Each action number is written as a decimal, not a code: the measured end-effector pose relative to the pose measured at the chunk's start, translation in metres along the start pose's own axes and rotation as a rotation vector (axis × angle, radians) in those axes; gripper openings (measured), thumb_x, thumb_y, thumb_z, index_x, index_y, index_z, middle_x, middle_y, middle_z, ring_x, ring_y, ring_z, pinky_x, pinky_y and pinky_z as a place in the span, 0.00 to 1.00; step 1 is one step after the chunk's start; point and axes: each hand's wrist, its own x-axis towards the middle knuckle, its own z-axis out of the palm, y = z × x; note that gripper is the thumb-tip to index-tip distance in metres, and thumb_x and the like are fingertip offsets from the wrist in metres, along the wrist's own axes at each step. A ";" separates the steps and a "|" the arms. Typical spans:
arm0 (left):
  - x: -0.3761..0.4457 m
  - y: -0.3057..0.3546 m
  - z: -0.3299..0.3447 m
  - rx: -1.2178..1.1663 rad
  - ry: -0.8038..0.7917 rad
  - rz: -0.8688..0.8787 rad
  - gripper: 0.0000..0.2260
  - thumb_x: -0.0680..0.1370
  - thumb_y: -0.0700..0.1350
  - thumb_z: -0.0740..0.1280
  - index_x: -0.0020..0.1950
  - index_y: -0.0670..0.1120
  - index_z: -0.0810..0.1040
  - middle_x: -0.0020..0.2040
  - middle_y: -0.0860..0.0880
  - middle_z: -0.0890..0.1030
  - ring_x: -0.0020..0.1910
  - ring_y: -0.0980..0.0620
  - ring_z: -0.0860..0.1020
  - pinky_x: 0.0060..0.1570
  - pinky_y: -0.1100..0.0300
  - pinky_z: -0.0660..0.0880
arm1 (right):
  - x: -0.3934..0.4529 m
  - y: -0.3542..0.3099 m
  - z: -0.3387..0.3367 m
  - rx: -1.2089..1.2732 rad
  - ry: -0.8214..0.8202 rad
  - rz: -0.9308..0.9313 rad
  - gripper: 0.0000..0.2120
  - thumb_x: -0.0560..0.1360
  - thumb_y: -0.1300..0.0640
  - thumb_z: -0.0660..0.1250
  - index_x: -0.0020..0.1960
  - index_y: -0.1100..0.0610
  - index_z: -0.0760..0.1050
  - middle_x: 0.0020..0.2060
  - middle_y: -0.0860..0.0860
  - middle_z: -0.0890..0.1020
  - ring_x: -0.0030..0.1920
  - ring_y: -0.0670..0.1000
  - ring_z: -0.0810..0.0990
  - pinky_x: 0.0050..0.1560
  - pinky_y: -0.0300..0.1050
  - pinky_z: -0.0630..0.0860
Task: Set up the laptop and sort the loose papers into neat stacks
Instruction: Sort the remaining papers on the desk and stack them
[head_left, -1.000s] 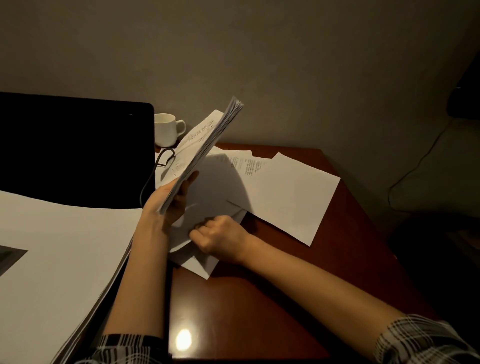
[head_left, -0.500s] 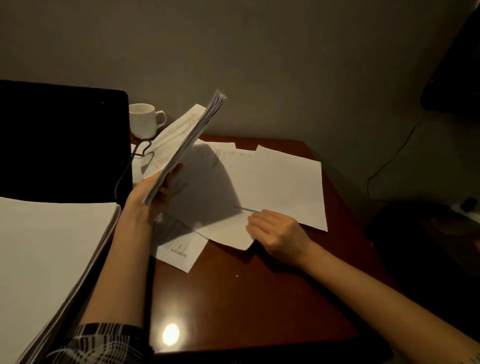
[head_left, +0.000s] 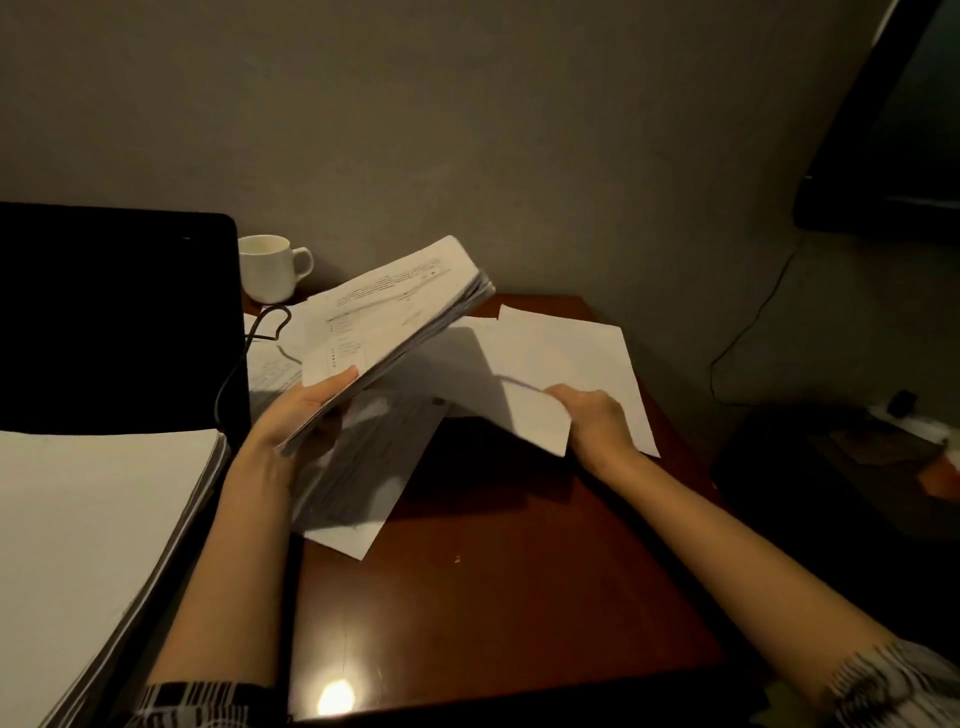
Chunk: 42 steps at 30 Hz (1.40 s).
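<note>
Leftmost, a thick white paper stack (head_left: 98, 525) lies at the desk's left edge, in front of the dark laptop screen (head_left: 111, 312), which stands open along the back-left edge. White mug (head_left: 270, 267) at the back edge, just right of the screen; black cable (head_left: 244, 358) loops down beside it. Left hand (head_left: 291, 415) grips a bundle of printed sheets (head_left: 395, 317), thumb on top, fingers beneath, bundle tilted up off the desk (head_left: 493, 597). Under it a printed page (head_left: 363, 478) lies flat. Right hand (head_left: 597, 421) pinches the near edge of a loose blank sheet (head_left: 524, 364), lifting it. Another blank sheet (head_left: 582, 343) rests toward the back-right corner. Checked sleeves on both forearms.
</note>
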 end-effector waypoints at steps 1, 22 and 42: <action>-0.003 0.001 0.000 0.049 -0.009 -0.008 0.21 0.82 0.44 0.57 0.72 0.34 0.63 0.17 0.54 0.69 0.13 0.62 0.67 0.14 0.72 0.62 | 0.003 0.005 -0.002 0.110 0.083 0.057 0.11 0.78 0.58 0.63 0.58 0.56 0.79 0.51 0.56 0.82 0.51 0.57 0.79 0.45 0.44 0.71; 0.007 -0.010 0.010 0.337 -0.105 -0.177 0.18 0.83 0.46 0.56 0.72 0.44 0.66 0.72 0.46 0.69 0.67 0.47 0.71 0.67 0.54 0.65 | -0.004 0.005 -0.028 0.005 0.299 -0.404 0.12 0.76 0.60 0.62 0.53 0.64 0.81 0.44 0.57 0.85 0.41 0.57 0.85 0.39 0.46 0.82; 0.026 -0.026 0.022 0.643 0.057 -0.131 0.12 0.79 0.42 0.65 0.61 0.42 0.74 0.55 0.47 0.76 0.57 0.45 0.74 0.61 0.53 0.66 | -0.010 -0.022 -0.070 -0.312 -0.517 -0.363 0.28 0.77 0.70 0.58 0.73 0.49 0.66 0.65 0.53 0.73 0.62 0.55 0.74 0.56 0.41 0.72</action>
